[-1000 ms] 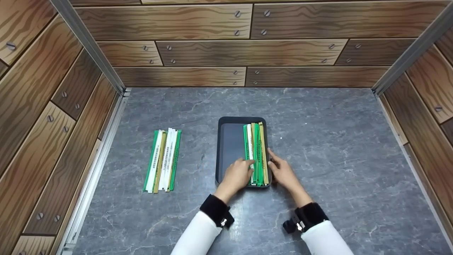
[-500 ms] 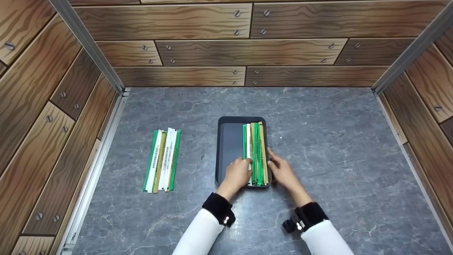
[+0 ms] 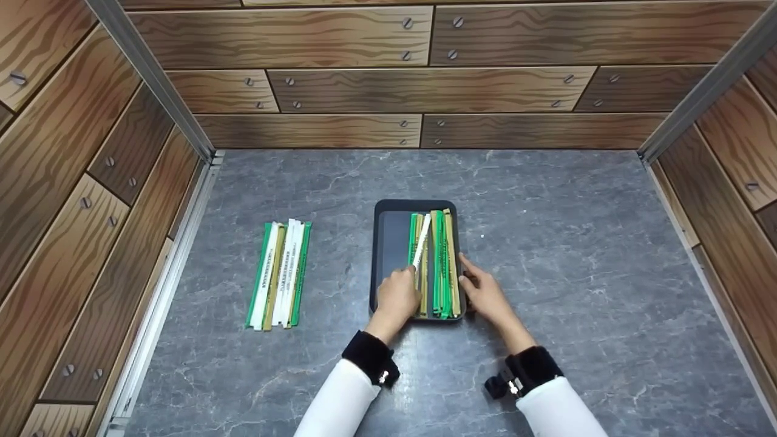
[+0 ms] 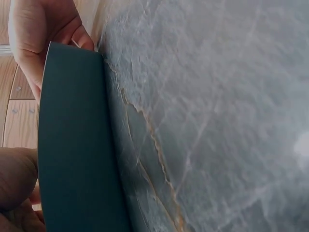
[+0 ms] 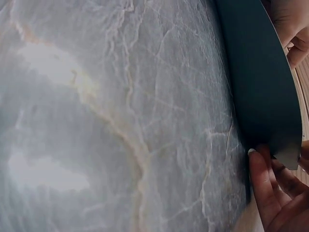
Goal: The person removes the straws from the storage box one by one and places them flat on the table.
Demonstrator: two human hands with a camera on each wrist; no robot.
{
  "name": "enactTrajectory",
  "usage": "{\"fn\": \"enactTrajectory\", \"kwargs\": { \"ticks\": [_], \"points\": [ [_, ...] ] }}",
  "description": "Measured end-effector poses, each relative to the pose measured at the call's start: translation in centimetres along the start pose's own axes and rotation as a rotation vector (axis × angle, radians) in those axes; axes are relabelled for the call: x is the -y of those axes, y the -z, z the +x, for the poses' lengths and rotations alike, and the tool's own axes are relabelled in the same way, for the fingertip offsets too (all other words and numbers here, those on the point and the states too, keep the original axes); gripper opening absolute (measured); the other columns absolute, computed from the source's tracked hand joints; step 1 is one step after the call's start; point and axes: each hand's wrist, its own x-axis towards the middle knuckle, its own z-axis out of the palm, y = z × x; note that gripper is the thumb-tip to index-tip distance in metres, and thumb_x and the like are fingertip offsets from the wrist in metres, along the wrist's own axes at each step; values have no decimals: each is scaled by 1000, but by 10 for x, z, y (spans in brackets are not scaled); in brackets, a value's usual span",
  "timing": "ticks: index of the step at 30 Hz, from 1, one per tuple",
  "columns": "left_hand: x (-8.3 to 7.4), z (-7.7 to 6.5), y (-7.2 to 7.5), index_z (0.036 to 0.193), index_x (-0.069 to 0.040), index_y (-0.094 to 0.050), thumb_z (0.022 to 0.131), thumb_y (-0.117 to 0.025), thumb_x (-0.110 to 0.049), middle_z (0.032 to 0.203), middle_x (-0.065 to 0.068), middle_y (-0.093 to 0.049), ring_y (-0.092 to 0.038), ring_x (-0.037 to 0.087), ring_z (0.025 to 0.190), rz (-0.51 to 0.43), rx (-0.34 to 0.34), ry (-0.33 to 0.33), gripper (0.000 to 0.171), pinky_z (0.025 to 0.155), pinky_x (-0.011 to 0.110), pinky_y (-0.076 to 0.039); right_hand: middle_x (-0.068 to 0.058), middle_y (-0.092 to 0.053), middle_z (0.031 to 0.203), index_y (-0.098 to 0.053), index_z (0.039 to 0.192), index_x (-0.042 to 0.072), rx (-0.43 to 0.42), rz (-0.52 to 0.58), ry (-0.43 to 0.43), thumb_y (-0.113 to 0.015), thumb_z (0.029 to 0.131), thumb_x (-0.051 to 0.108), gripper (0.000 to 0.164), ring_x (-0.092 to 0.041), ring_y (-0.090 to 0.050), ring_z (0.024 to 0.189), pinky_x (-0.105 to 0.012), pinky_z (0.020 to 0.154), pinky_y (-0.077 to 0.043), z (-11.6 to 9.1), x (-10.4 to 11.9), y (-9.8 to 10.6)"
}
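A dark tray (image 3: 388, 243) holds several long, slim wrapped sticks in green, white and gold. My left hand (image 3: 397, 295) is over the tray's near part and grips a white wrapped stick (image 3: 420, 240), which slants across its neighbours. To its right, green wrapped sticks (image 3: 438, 261) lie side by side along the tray's right wall. My right hand (image 3: 487, 298) holds the tray's right side near the front corner. In the right wrist view its fingers (image 5: 263, 181) lie against the outer wall. The wrist views hide the sticks behind the tray's wall.
Left of the tray, a row of wrapped sticks (image 3: 279, 276) in green, white and gold lies on the grey marbled table (image 3: 576, 243). Wood-patterned panels (image 3: 425, 91) enclose the back and both sides.
My left hand has shifted slightly left with the white stick, now slanted. Green and gold sticks beside it have moved left, opening a gap in the bundle. My right hand stays put.
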Motion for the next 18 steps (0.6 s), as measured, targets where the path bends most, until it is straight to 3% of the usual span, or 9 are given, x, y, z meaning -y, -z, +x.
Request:
{"fn": "enactTrajectory", "kwargs": {
  "ticks": [3, 6, 11, 13, 15, 18],
  "points": [
    [1, -1, 1, 97, -4, -64, 76, -68, -1, 81, 16, -67, -66, 34, 65, 3, -7, 11, 22, 52, 43, -54, -22, -62, 113, -43, 149, 11, -9, 7, -17, -54, 100, 9, 50, -28, -62, 82, -36, 62, -55, 2, 1, -1],
    [3, -1, 2, 100, -3, -65, 77, -66, 2, 83, 17, -69, -66, 33, 65, -2, 0, 10, 24, 53, 41, -55, -20, -62, 110, -47, 145, 7, -23, 16, -16, -54, 101, 11, 45, -28, -62, 88, -33, 62, -54, 7, 2, 0],
    [5, -3, 3, 109, -2, -66, 78, -63, 7, 87, 17, -69, -66, 32, 66, 2, 23, -11, 33, 54, 39, -56, -22, -61, 112, -50, 138, 3, -39, 19, -20, -53, 102, 14, 39, -34, -61, 93, -40, 55, -56, 24, 6, 3],
    [5, -3, 3, 112, -2, -66, 78, -62, 7, 90, 18, -69, -67, 33, 68, 7, 22, -17, 35, 55, 40, -56, -24, -60, 114, -47, 141, 4, -42, -12, -20, -53, 102, 14, 41, -36, -61, 97, -43, 64, -56, 31, 7, 4],
    [6, -4, 4, 116, -2, -66, 79, -61, 7, 94, 18, -70, -68, 34, 72, -3, 16, -17, 38, 57, 42, -57, -26, -58, 120, -42, 146, 3, -49, -33, -10, -53, 101, 13, 47, -39, -60, 107, -47, 80, -54, 38, 8, 4],
    [7, -6, 6, 122, -2, -64, 79, -58, 8, 101, 19, -70, -69, 36, 76, -40, 4, -11, 45, 61, 44, -57, -29, -51, 135, -34, 151, 2, -44, -41, 19, -52, 101, 8, 54, -41, -51, 124, -49, 103, -41, 44, 8, 5]
  ]
}}
